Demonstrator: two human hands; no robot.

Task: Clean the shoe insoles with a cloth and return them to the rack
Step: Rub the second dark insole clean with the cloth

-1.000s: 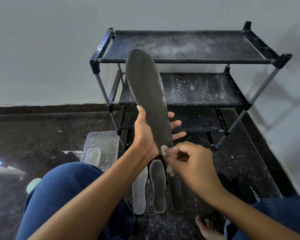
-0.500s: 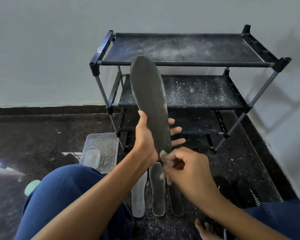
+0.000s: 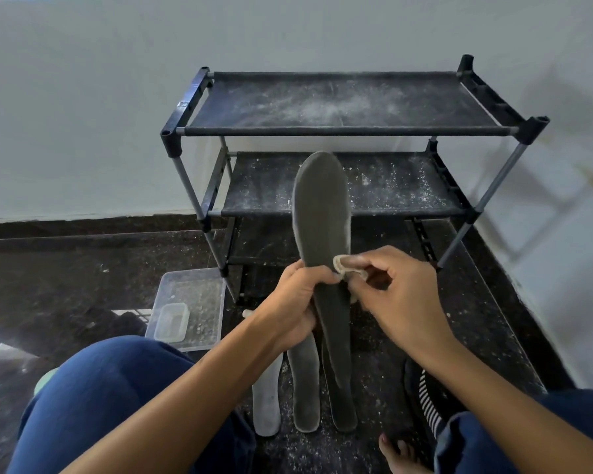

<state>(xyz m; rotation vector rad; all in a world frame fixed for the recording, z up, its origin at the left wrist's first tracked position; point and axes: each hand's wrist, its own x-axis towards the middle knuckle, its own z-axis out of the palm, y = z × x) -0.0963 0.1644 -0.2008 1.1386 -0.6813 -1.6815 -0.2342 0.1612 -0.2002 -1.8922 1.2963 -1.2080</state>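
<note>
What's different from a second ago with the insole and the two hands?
The left hand changed its grip: earlier it backed the held insole with fingers spread behind, now its fingers curl round the insole's edge. The right hand, still pinching the small cloth, moved slightly up the insole. Unchanged: three insoles on the floor, the dusty rack, the clear box.

Wall [image 3: 83, 97]: pale, plain, fills the upper half of the frame.
Floor [image 3: 65, 268]: dark speckled stone, glossy, dusted with white specks at the bottom centre.
Clear plastic box [image 3: 189, 309]: left of centre on the floor, a smaller clear tub inside.
Striped shoe [image 3: 425, 398]: black with white stripes, lower right.
Blue trousers [image 3: 100, 405]: knee at lower left.
Bare foot [image 3: 396, 453]: bottom edge, right of centre.
</note>
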